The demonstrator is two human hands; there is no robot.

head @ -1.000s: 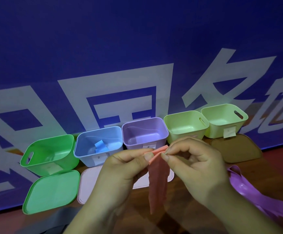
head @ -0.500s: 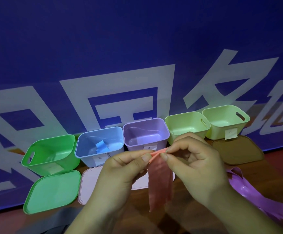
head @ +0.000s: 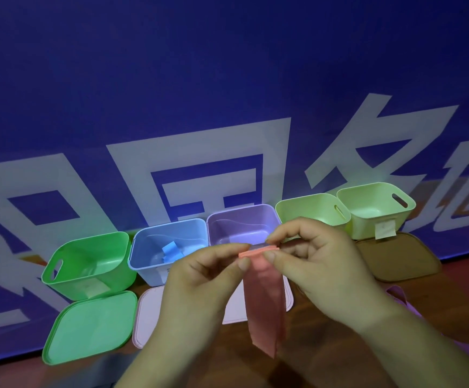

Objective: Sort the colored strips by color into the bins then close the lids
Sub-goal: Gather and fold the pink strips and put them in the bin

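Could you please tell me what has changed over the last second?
The left hand and right hand still pinch the pink strip at its folded top, which has spread wider between them; its hanging part has turned flatter toward the camera. The blue bin and green lid stayed put.

Dim exposure with a strong blue-violet cast. The bins (head: 379,203) are the brightest areas. Wide-angle distortion bends the banner (head: 227,79) lettering near the edges. The left hand (head: 199,278), right hand (head: 320,261) and strip (head: 264,303) render soft; lower corners are dark.
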